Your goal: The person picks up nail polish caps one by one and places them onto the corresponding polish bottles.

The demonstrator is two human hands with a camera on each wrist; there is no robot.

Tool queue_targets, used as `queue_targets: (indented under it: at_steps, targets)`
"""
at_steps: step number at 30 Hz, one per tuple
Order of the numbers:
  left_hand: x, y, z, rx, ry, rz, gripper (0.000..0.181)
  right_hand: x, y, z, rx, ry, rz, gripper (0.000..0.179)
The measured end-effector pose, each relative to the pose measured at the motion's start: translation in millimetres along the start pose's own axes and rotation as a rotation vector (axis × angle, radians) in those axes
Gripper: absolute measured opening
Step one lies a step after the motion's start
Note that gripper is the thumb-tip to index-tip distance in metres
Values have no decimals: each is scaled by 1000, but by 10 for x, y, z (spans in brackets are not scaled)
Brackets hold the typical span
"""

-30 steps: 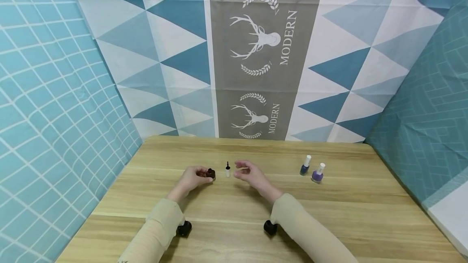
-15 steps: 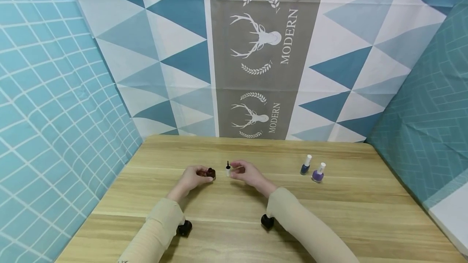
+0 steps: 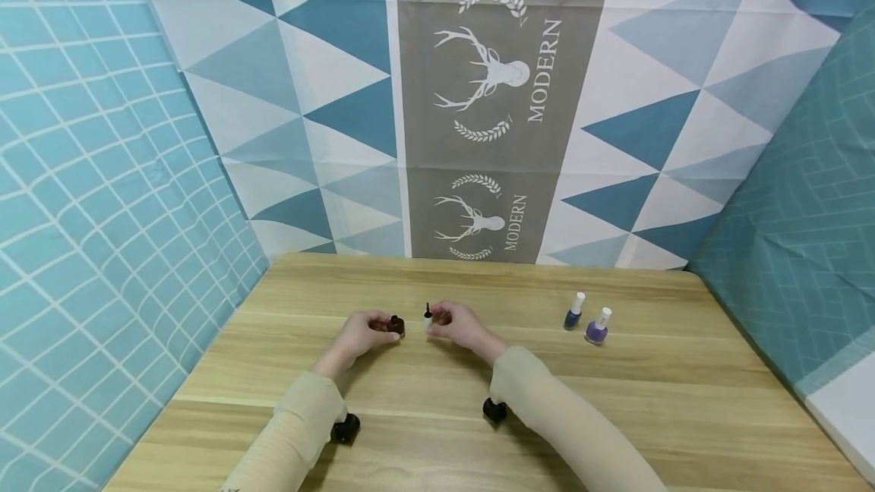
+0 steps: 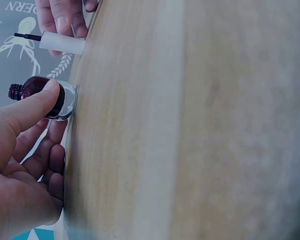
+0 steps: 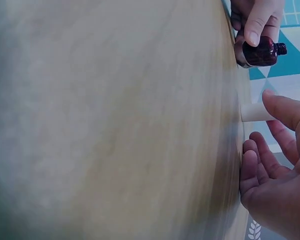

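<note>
The dark red bottle [image 5: 262, 53] is pinched in the left hand [image 3: 361, 333], thumb laid across its near side, fingers round the back. Upright it stands, base down at the table [image 3: 424, 386], and it's open: the threaded neck [image 4: 16, 91] shows bare and points straight up. Dark red colour fills the view through the upper glass, with a thick clear bottom below; the level inside can't be read.

Just across from it, the right hand [image 3: 462, 325] is at the white cap [image 4: 62, 44], thumb tip on its side and a finger curled in behind, a light pinch; how firm, the pictures don't tell. The cap stands upright on its closed end, and out of the top comes the black brush [image 4: 27, 36], tip to the ceiling. Bottle and cap are near each other, a strip of table between them.

Out to the person's right, well apart from both hands, two more containers: a blue bottle [image 3: 573, 317] and, just beside it and a little nearer the person, a purple bottle [image 3: 597, 334]. Both wear white caps, both stand upright, each showing its colour in the glass below.

Further out, cream sleeves [image 3: 547, 408], and behind the table a patterned cloth [image 3: 478, 127] of triangles and a grey band with deer heads.
</note>
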State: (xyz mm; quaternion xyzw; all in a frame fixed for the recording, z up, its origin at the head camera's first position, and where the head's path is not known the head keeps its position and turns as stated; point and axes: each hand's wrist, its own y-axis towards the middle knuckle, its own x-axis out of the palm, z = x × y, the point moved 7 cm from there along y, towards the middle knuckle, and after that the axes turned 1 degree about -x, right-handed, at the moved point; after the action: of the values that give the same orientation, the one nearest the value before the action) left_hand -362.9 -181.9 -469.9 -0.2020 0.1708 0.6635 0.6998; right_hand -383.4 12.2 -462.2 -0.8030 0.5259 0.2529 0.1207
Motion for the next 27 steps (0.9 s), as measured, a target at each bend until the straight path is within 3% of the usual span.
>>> queue_targets:
  at_steps: [8, 18, 27]
  targets:
    - [2, 9, 1, -9, -5, 3, 36, 8, 66, 5, -12, -61, 10, 42]
    - [8, 11, 11, 6, 1, 7, 35, 10, 112, -7, -43, -105, 15, 27]
    - [25, 7, -7, 0, -7, 14, 33, 1, 80, -24, -85, -131, 32, 27]
